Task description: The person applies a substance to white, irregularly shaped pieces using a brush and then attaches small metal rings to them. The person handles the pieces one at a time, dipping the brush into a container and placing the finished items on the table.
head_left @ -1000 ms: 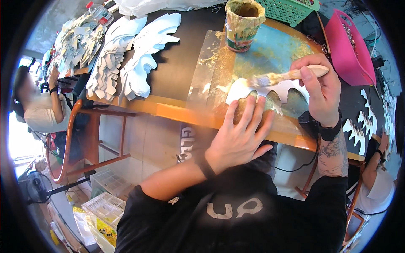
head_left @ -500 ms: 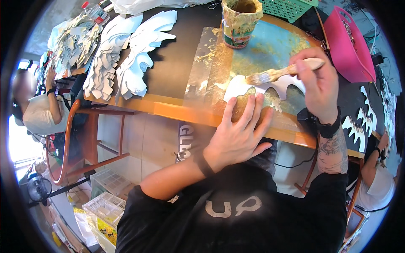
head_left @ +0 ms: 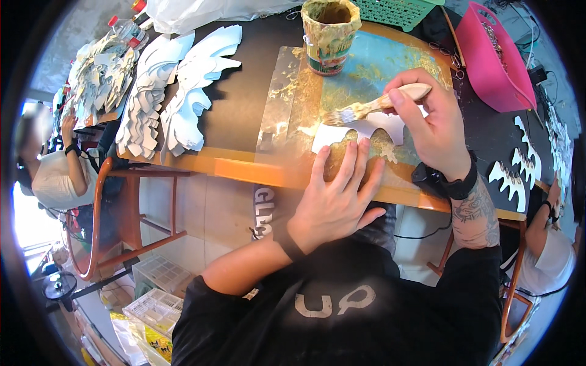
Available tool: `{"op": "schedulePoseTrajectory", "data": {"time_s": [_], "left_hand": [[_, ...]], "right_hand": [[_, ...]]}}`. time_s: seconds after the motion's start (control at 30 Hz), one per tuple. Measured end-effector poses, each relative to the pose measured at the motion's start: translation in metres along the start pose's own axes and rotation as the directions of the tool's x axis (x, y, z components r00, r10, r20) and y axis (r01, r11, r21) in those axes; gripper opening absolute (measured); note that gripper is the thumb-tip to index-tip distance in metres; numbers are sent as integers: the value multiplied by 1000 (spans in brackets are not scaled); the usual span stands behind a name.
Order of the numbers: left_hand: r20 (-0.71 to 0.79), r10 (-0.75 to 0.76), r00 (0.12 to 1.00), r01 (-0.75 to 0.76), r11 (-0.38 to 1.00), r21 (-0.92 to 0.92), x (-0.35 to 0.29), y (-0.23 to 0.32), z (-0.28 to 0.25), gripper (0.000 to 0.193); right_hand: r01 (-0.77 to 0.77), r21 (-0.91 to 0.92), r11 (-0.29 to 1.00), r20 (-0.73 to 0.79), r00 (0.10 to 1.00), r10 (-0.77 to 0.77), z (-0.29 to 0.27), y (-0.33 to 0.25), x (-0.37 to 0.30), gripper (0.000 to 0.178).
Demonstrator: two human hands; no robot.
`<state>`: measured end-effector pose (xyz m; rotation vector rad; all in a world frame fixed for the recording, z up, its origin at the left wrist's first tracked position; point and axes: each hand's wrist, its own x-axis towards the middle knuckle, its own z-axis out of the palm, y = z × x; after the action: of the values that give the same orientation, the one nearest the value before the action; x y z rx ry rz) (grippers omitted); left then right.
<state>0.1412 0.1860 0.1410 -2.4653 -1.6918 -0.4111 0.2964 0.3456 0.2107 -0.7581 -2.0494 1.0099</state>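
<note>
One brush pinched in right fingers, left fingers spread, perhaps touching one white cutout

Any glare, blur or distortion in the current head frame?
Head view: fisheye curve in the table edge, with black corners; head view: bright opening at far left blown out to white; head view: hazy smear across the table edge, ahead and left of the left hand; head view: brush in the right hand still legible.
</note>
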Motion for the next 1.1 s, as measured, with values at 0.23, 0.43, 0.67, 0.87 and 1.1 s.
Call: {"op": "schedulePoseTrajectory", "data": {"time_s": [0.23, 0.43, 0.67, 0.87, 1.1], "left_hand": [[-21, -7, 1000, 7, 1000, -2, 0, -1, 2, 81], [-40, 10, 999, -11, 999, -34, -4, 0, 0, 82], [-52, 2, 999, -4, 1000, -31, -6, -1, 1, 82], [-24, -12, 1000, 11, 999, -30, -4, 0, 1, 81], [-33, -7, 999, 7, 1000, -19, -2, 0, 3, 78]], "right_hand": [[113, 71, 991, -90, 990, -107, 3, 5, -1, 14], [61, 63, 996, -216, 975, -46, -17, 10, -3, 12], [-75, 8, 997, -49, 996, 75, -16, 6, 0, 14], [-18, 308, 951, -216, 972, 88, -44, 4, 9, 22], [7, 384, 923, -96, 995, 32, -46, 9, 7, 17]]}}
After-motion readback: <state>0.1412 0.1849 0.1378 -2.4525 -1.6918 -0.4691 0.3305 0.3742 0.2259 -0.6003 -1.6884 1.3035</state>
